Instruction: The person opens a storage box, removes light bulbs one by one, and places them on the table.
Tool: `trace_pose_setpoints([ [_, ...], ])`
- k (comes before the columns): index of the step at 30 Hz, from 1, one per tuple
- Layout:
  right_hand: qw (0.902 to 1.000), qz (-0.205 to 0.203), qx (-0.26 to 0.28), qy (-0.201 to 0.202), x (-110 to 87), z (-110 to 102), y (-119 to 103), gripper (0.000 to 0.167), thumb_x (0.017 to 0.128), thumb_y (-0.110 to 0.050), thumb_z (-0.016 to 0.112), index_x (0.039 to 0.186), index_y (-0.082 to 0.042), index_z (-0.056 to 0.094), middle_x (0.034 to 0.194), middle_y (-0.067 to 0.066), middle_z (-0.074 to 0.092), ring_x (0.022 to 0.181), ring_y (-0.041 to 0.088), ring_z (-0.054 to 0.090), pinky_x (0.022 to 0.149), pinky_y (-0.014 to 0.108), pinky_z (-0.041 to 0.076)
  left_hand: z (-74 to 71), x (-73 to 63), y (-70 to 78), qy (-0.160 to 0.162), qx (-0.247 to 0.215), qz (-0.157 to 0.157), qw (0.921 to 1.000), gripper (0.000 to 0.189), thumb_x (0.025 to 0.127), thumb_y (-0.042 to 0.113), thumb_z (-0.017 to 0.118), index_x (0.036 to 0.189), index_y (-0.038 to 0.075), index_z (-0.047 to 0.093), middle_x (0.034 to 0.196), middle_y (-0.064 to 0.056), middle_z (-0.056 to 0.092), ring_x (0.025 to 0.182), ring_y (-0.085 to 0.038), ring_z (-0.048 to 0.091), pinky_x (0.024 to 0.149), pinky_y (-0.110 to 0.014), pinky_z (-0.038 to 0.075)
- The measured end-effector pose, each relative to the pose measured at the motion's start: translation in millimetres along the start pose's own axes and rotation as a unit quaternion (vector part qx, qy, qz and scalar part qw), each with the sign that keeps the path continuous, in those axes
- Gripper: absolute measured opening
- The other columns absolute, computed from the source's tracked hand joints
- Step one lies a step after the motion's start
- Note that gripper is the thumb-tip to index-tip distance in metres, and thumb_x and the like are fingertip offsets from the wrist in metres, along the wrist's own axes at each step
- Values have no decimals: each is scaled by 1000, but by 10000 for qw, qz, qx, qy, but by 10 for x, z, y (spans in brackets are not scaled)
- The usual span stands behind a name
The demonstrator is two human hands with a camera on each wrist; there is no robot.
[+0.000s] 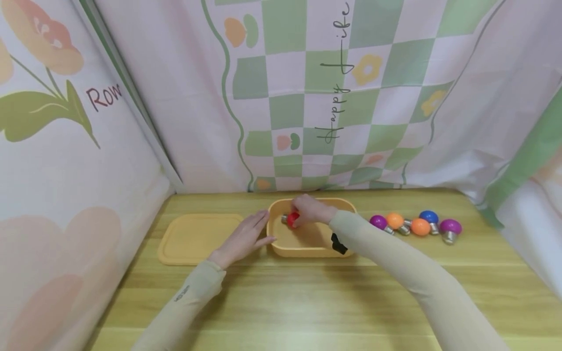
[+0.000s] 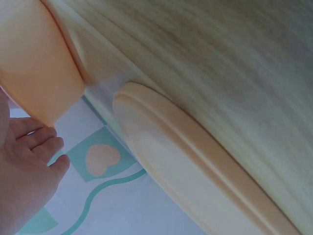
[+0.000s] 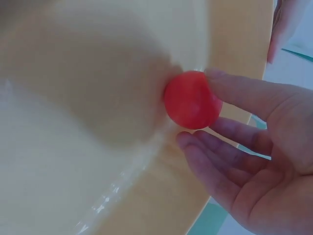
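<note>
Inside the yellow plastic box [image 1: 281, 252], my right hand [image 1: 311, 208] holds a red toy light bulb [image 1: 292, 220] by its round part, near the box's left end. The bulb's silver screw base points left. In the right wrist view, the thumb and a finger touch the red bulb [image 3: 192, 100] close to the box wall. My left hand [image 1: 242, 239] rests against the left end of the box, fingers nearly straight and thumb apart. The left wrist view shows its fingertips at the box's rim [image 2: 49, 117].
A flat yellow lid [image 1: 197, 239] lies on the wooden table [image 1: 298, 302] left of the box. Right of the box lie several bulbs: purple [image 1: 378, 222], orange [image 1: 420, 226] and blue [image 1: 428, 217]. Curtains [image 1: 325, 107] hang behind the table.
</note>
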State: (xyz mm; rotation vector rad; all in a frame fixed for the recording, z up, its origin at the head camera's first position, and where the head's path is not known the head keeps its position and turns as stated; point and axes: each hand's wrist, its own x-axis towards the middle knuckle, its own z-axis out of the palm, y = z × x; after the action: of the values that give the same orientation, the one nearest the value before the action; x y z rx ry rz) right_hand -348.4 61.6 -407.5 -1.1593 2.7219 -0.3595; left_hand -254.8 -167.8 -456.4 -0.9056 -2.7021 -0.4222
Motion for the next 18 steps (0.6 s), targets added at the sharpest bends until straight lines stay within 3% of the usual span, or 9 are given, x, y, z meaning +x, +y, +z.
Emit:
trace_pose_setpoints([
  [5,9996,231,63,-157,9,9,-46,21,76,-12,80,82,-5,61,76,4,63,70,17,56,63,24,49,15,-8,-7,-19,87,0,10000,73,95,40,64,144,-10,42,149,-28,47,139,-40,46,119,-50,37],
  [11,9969,675,48,-396,29,24,-134,27,79,-16,82,91,-3,61,81,4,63,72,15,53,62,21,44,23,1,-6,-64,21,-38,10000,73,96,40,63,144,-10,42,149,-28,46,140,-40,45,118,-52,38],
  [18,9971,593,-197,-437,40,10,-185,25,79,-12,80,92,-1,61,81,5,63,72,15,53,64,22,47,10,6,7,-145,-24,-155,9998,73,97,42,61,145,-9,42,150,-27,45,141,-39,44,119,-51,37],
])
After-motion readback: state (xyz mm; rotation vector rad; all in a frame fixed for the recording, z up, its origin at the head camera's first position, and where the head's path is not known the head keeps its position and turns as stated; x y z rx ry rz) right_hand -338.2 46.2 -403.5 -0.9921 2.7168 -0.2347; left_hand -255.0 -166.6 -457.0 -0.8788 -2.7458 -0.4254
